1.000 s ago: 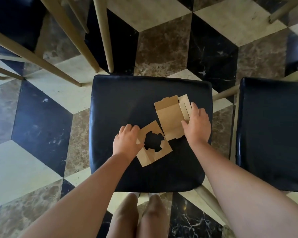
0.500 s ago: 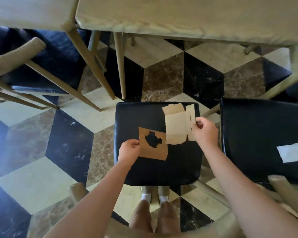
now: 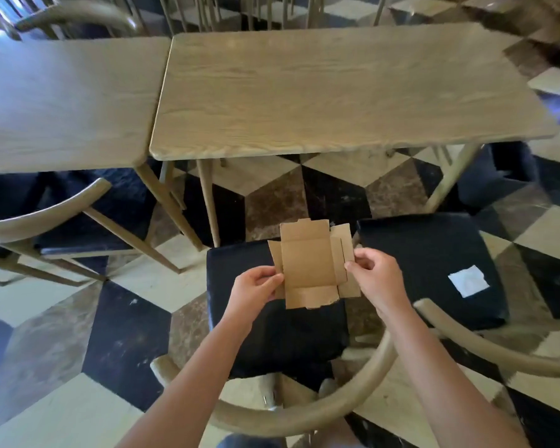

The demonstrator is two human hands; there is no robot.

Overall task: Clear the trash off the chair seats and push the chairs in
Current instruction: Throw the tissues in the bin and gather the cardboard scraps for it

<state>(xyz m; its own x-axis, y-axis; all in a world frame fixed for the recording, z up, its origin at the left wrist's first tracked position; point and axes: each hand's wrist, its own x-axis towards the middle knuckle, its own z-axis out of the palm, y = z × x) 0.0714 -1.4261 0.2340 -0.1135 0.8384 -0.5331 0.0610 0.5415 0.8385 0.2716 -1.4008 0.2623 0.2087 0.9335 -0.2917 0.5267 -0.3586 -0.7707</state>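
Holding flattened cardboard (image 3: 307, 270) off the seat, pinched at both side edges: left hand (image 3: 256, 287) on its left flap, right hand (image 3: 374, 276) on its right. Below the grip, black chair seat (image 3: 272, 337) (curved backrest nearest me). Right of the grip, second seat (image 3: 427, 253) carries a white paper scrap (image 3: 467, 281). Wooden table (image 3: 337, 92) beyond.

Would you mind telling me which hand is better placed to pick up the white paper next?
Probably the right hand: the white paper lies on the chair seat to its right, while the left hand could keep the cardboard.
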